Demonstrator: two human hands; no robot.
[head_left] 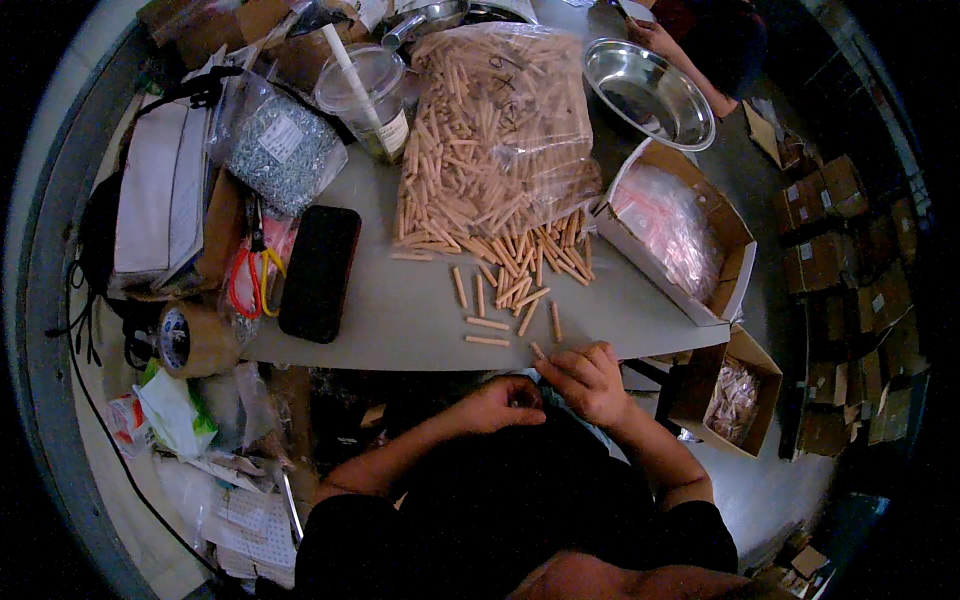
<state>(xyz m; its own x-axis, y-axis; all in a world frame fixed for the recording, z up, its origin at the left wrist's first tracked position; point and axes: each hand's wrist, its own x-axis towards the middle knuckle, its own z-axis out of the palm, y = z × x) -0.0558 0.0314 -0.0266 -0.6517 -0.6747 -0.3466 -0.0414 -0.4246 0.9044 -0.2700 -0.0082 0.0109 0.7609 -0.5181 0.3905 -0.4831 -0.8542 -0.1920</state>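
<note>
Small wooden dowels spill from the mouth of a large clear plastic bag full of them, and several lie loose near the table's front edge. My right hand is at that edge, its thumb and fingers closed on one wooden dowel that points up and to the left. Just left of it and lower, in front of my body, my left hand is curled closed. Whatever it may hold is hidden by its fingers and the shadow.
On the right stand an open carton of clear plastic bags, a steel bowl and a lower box. A black phone, scissors, a screw bag, tape and a plastic cup sit left. Another person's arm is at the far right.
</note>
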